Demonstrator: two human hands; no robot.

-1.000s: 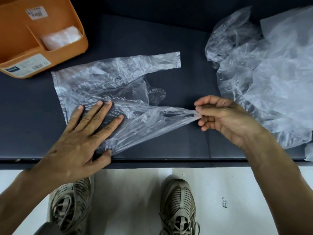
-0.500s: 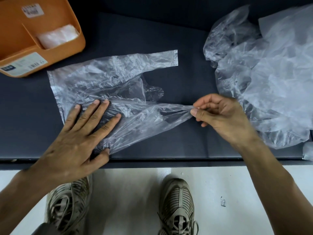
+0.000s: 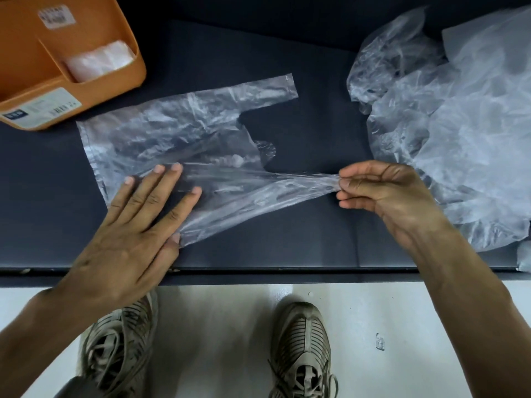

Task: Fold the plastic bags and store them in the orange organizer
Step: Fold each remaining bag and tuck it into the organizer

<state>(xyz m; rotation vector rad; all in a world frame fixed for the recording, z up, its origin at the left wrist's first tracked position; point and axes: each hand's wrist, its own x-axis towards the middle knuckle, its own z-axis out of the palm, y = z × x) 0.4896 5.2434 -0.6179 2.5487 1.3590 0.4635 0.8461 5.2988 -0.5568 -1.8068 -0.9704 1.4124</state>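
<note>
I see the left hand laid flat, palm down, fingers straight and spread, thumb tucked along its near edge, pressing on the plastic bag. The right hand sits level with it, well apart, fingers curled, thumb and forefinger pinching the bag's drawn-out handle. Both forearms reach in from the near edge, bare.

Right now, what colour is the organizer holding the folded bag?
Orange, with white printed labels; the organizer shows only in the head view, at the upper left.
</note>
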